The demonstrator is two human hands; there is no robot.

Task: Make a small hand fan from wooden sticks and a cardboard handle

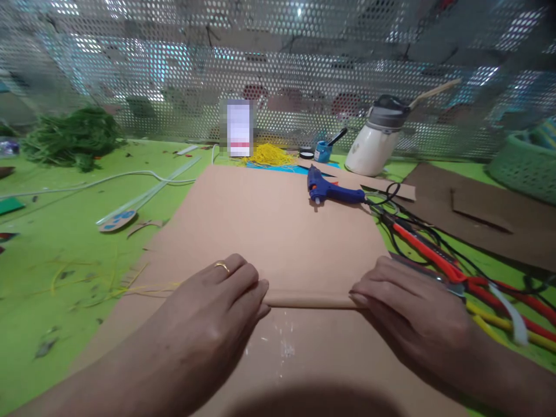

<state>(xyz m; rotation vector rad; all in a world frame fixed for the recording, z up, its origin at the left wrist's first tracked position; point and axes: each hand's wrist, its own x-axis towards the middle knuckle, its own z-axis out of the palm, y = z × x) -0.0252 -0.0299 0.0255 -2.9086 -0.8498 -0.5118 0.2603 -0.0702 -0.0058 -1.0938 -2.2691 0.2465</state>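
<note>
A thin brown tube (310, 299), which looks like rolled paper, lies crosswise on a large sheet of brown card (278, 231). My left hand (217, 313), with a gold ring on one finger, is closed over its left end. Over the right end, the bent fingers of my right hand (408, 307) press down with the thumb. Both ends of the tube are hidden under my fingers. Small shiny marks, perhaps glue, show on the card just below it. A blue glue gun (330, 190) rests on the card's far right part.
Red- and yellow-handled tools (452, 266) and black cables lie beside my right hand. Farther back stand a white bottle (376, 142), a blue paint jar (322, 152) and a lit phone (238, 128). Green strands (73, 136) are heaped at the far left, a green basket (523, 165) right.
</note>
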